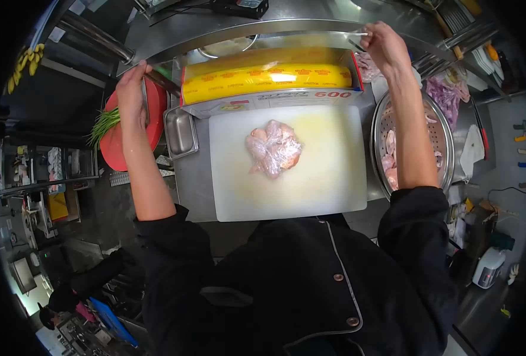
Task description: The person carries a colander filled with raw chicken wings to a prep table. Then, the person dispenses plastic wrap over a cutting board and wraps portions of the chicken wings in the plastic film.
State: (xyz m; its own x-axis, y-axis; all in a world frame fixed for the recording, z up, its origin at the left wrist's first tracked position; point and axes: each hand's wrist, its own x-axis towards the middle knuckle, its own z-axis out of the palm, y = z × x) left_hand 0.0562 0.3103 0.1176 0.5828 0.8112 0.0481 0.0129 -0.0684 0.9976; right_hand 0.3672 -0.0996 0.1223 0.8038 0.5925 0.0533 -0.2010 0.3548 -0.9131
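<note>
A large roll of plastic wrap [275,80] with a yellow core lies in its long cardboard box [263,102] behind the white cutting board. My right hand [387,50], raised past the box's right end, pinches the pale edge of the clear film. Beyond the left end, my left hand [132,92] is closed at the film's other side; the film itself is hardly visible there. On the cutting board [328,172] sits a bundle of raw chicken pieces [273,148], with shiny clear wrap over it. Neither hand touches the bundle.
At right stands a perforated metal colander [379,151] with raw chicken pieces. A small steel pan [181,133] and a red board [120,148] with green onions [104,126] are at left. A metal shelf edge [245,28] runs across the back. Another person [67,299] is at lower left.
</note>
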